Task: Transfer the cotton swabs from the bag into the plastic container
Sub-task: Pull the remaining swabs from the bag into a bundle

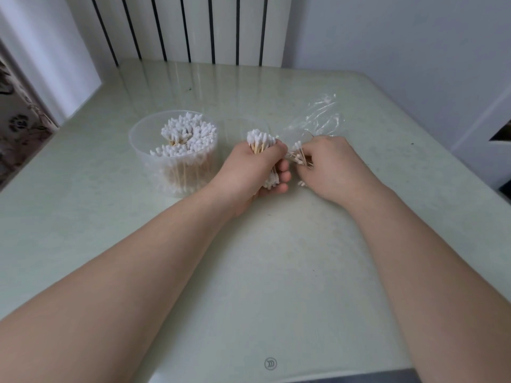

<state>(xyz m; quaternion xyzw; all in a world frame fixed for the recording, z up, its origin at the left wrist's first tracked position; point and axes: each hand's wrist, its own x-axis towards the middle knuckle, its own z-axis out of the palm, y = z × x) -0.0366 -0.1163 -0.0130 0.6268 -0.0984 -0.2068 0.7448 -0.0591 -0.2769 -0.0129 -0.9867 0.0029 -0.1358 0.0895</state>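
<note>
On a pale tabletop (276, 272), a clear container (143, 153) stands packed with upright swabs (188, 134). Beside it, the left hand (254, 172) clutches a bundle (260, 140); the right hand (331, 164) pinches loose swabs (300, 157) at the crumpled bag (318, 117).
</note>
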